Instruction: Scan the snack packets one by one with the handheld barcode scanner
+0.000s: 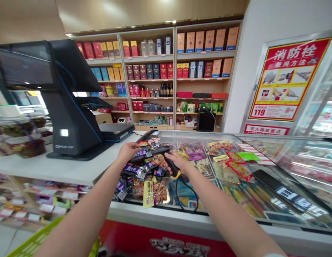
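Observation:
My right hand point(177, 162) is wrapped round the handle of a black and yellow barcode scanner point(160, 150), whose head points left. The scanner's cable point(177, 194) loops down over the glass. My left hand point(127, 151) pinches the edge of a black snack packet point(141, 153) with blue-and-white lettering, close to the scanner's head. Below both hands lies a pile of similar dark snack packets point(133, 168). A yellow and purple snack packet point(149, 194) lies at the near edge of the pile, on the glass-topped freezer point(166, 210).
A checkout terminal point(74, 125) stands on the white counter point(82, 167) at left, beside lidded tubs point(26, 142). More snack bags point(192, 151) and a long black object point(278, 189) occupy the freezer's right side. Boxed goods fill the back shelves point(152, 60). A yellow-green basket point(34, 241) is low left.

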The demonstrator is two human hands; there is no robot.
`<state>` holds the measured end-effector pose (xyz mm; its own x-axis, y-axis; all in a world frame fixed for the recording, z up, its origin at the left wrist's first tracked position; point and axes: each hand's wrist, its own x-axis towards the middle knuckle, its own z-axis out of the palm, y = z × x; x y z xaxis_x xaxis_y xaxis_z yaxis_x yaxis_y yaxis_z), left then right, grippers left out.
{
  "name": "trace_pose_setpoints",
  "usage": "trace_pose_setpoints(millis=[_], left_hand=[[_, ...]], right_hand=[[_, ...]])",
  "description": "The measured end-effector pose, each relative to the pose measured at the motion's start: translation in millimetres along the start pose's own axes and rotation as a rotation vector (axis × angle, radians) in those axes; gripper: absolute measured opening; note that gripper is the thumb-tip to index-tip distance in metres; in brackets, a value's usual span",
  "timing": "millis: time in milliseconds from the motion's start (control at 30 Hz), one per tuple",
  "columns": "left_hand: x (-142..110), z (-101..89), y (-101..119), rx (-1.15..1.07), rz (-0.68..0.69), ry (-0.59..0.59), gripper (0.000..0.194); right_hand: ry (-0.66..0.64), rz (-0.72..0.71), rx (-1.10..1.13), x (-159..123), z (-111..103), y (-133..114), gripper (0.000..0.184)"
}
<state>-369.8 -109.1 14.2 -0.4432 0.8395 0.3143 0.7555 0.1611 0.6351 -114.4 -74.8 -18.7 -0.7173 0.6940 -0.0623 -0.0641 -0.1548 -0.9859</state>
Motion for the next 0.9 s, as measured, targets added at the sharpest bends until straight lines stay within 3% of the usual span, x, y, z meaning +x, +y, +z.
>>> trace_pose_setpoints(millis=[100, 267, 433, 533, 600, 700, 767, 900], left_hand=[[-9, -7.8, -14, 0.089, 0.046, -0.08, 0.021], [-25, -2.3, -10, 0.293, 0.157, -0.031, 0.027], [-30, -0.3, 5, 0.37, 0.193, -0.002, 0.029], [-31, 10.3, 22, 0.345, 0.244, 0.052, 0.025], [-34, 26.9, 39, 0.308, 0.256, 0.093, 0.022], [-42, 66.2, 74, 0.238, 0.263, 0.106, 0.022], [-49, 98.5, 101, 0.201, 0.302, 0.043, 0.023], [-65, 164.7, 162, 0.192, 0.355, -0.197, 0.023]], right_hand=[[-0.044, 0.034, -0.05, 9, 12, 5, 0.032], [-0.029, 0.06, -0.102, 11, 16, 10, 0.033], [0.021, 0.038, -0.077, 0, -2, 10, 0.034], [0.098, 0.027, -0.03, -14, -23, 5, 0.032], [0.181, 0.031, -0.007, -27, -39, 1, 0.031], [0.309, 0.017, 0.025, -51, -68, -4, 0.031], [0.383, -0.005, 0.056, -69, -88, -6, 0.032], [0.493, -0.05, 0.102, -104, -133, -7, 0.031]])
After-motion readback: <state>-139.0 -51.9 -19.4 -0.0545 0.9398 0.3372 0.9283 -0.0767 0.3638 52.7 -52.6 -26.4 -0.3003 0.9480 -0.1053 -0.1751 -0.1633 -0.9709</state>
